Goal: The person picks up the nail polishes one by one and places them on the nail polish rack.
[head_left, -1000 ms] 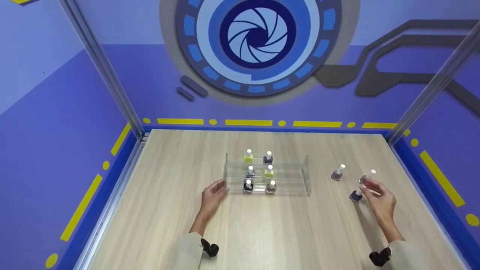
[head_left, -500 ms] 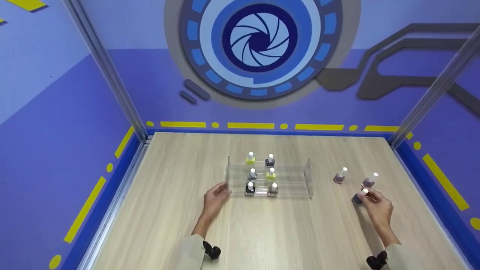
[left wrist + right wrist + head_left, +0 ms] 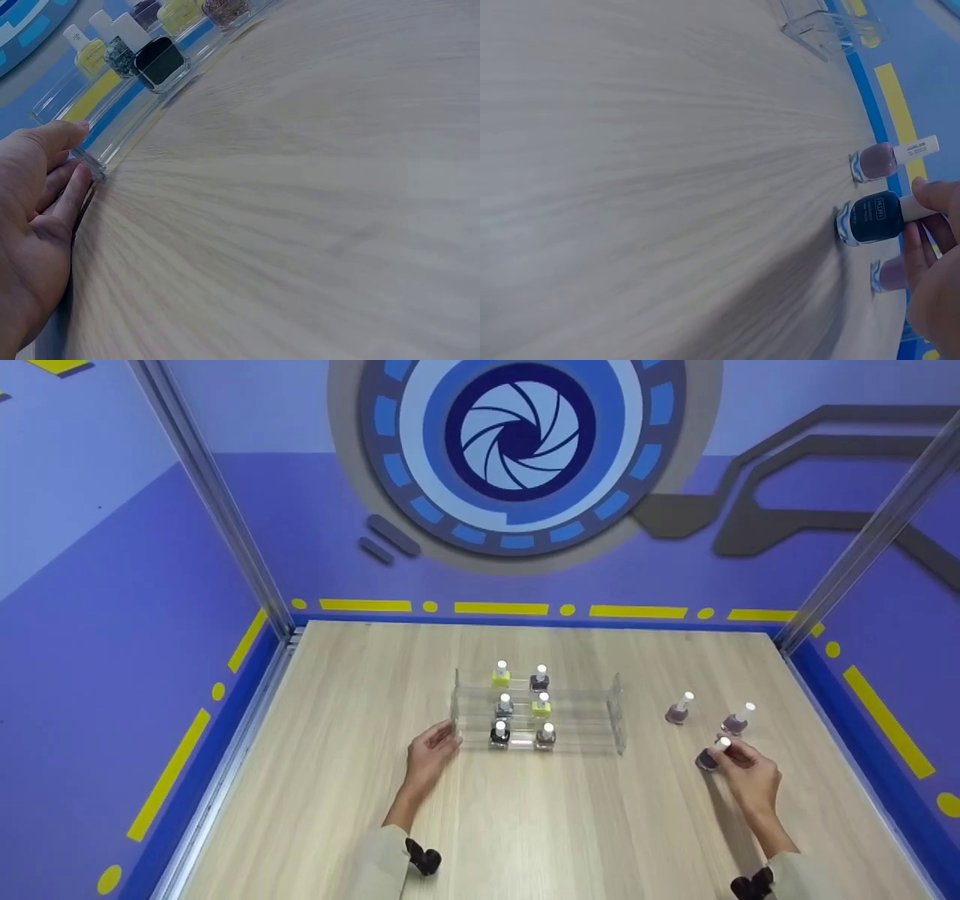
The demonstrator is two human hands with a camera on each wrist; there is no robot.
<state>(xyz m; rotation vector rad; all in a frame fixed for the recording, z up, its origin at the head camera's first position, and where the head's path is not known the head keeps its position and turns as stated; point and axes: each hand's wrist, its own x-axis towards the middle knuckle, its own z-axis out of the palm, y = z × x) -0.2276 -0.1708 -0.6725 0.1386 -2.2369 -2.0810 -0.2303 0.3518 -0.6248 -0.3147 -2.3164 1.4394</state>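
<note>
In the head view, a clear tiered display rack (image 3: pixel 577 705) stands mid-table with several white-capped nail polish bottles in its left half. My left hand (image 3: pixel 431 754) is at the rack's left end; in the left wrist view its thumb (image 3: pixel 64 135) lies over the end panel, with the fingers on the outer side. My right hand (image 3: pixel 754 784) pinches the white cap of a dark nail polish bottle (image 3: pixel 877 217), which leans slightly; whether its base touches the table cannot be told. Close behind stand two mauve nail polish bottles, one left (image 3: pixel 677 712) and one right (image 3: pixel 734 724).
The light wooden table (image 3: pixel 547 825) is bounded by a blue back wall (image 3: pixel 315 532) and side walls with metal corner posts (image 3: pixel 217 510). On the rack sit yellow bottles (image 3: pixel 541 708), a black one (image 3: pixel 499 735) and a brownish glittery one (image 3: pixel 546 737).
My right hand has taken the dark bottle by its cap and shifted it slightly left, away from the mauve bottles. My left hand stays at the rack. The head view has shifted a little.
</note>
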